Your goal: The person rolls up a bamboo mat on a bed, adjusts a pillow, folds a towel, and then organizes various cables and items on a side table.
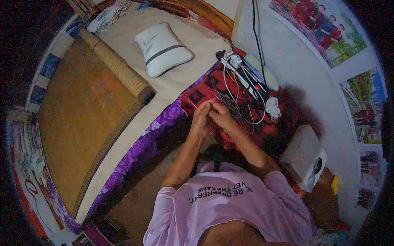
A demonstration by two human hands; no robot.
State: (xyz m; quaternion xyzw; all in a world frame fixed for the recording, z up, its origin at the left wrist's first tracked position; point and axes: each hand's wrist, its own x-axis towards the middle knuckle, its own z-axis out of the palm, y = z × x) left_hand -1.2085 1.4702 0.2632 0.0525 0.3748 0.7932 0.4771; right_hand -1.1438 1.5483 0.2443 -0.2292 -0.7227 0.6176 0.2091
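Observation:
My left hand (pixel 201 112) and my right hand (pixel 221 113) meet over the near-left part of a red-and-black patterned cloth (pixel 197 89). Thumbs and fingertips are pinched close together. Whatever lies between them is too small and blurred to make out. A thin pale line shows on the cloth just left of my left hand. Beyond my right hand, dark thin wires or strands (pixel 229 103) lie in a loose tangle. White cables (pixel 237 89) loop over the cloth beside a power strip (pixel 257 89) with a red light. To their right sits a bundle of white cord (pixel 273 108).
A bed with a beige sheet (pixel 123 46) and purple rose-patterned side (pixel 166 113) stands left. On it are a white pillow (pixel 164 50) and a partly rolled woven mat (pixel 123 69). A white box (pixel 303 156) stands right, near the wall (pixel 295 58). A black cable (pixel 258 40) hangs down.

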